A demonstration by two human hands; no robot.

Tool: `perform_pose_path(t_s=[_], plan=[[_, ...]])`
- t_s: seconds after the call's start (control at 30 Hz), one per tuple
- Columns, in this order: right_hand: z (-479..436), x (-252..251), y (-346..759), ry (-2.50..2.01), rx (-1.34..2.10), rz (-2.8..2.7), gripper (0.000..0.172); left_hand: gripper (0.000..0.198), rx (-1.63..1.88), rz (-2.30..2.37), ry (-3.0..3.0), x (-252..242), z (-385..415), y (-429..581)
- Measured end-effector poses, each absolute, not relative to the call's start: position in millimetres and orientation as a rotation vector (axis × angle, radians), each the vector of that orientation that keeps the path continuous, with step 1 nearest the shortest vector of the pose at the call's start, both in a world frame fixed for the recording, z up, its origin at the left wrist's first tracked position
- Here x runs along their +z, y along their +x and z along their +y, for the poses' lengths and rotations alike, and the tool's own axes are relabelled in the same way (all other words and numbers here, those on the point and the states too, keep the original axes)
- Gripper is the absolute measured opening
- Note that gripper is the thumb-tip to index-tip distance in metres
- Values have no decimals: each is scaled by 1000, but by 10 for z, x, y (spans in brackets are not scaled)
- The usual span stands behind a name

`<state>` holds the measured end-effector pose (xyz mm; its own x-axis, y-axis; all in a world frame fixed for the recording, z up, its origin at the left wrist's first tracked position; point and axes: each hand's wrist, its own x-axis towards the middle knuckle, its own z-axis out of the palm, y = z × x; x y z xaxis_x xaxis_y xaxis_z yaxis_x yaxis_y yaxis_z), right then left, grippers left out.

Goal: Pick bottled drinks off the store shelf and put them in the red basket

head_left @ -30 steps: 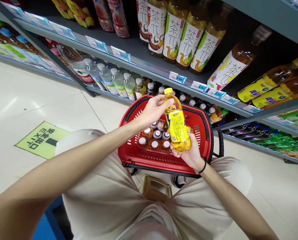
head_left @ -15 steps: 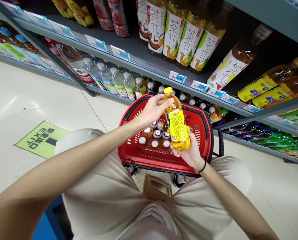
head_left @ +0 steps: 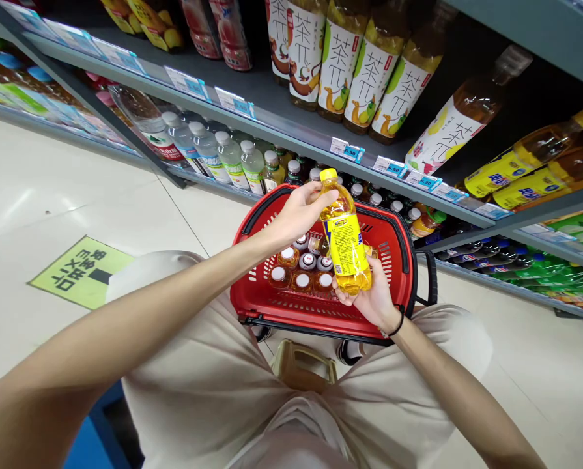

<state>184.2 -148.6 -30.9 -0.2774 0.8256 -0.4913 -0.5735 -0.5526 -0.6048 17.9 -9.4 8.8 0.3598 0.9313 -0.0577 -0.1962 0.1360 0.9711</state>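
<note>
Both my hands hold one plastic drink bottle point(head_left: 346, 244) with a yellow cap, yellow label and amber liquid. My left hand point(head_left: 305, 207) grips it near the neck, thumb across the front. Underneath and along its right side, my right hand point(head_left: 369, 293) supports the base, with a dark band on the wrist. The bottle tilts slightly, its back label with small print facing me. Below it stands a red shopping basket point(head_left: 315, 319) with several small white-capped bottles point(head_left: 302, 281) inside; the held bottle hides some of its contents.
A shelf point(head_left: 291, 130) with price tags runs across in front, bearing several tea bottles point(head_left: 340, 68) and two yellow-labelled bottles lying tilted at right. Capped bottles point(head_left: 227, 156) line the bottom shelf behind the basket. A beige stool point(head_left: 301, 368) is between my legs. A green exit sign point(head_left: 81, 270) marks the floor.
The bottle has shifted very slightly to the left and up in view; both hands keep the same hold on it.
</note>
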Motion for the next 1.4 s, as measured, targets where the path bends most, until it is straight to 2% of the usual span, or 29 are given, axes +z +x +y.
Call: perform_pose_path(t_s=[0.23, 0.47, 0.63, 0.83, 1.4], plan=[[-1496, -300, 1820, -1003, 1931, -376, 49, 34, 970, 850, 1120, 67, -66, 165], [-1493, -319, 1830, -995, 1913, -371, 60, 42, 995, 753, 1128, 88, -28, 134], [-1513, -312, 1807, -1049, 1884, -395, 53, 47, 1022, 767, 1127, 73, -1, 141], [-1557, -338, 1784, -1106, 1770, -390, 38, 40, 968, 789, 1067, 131, -27, 134], [-1578, -312, 1751, -1136, 1702, -638, 42, 31, 937, 748, 1027, 159, -51, 125]])
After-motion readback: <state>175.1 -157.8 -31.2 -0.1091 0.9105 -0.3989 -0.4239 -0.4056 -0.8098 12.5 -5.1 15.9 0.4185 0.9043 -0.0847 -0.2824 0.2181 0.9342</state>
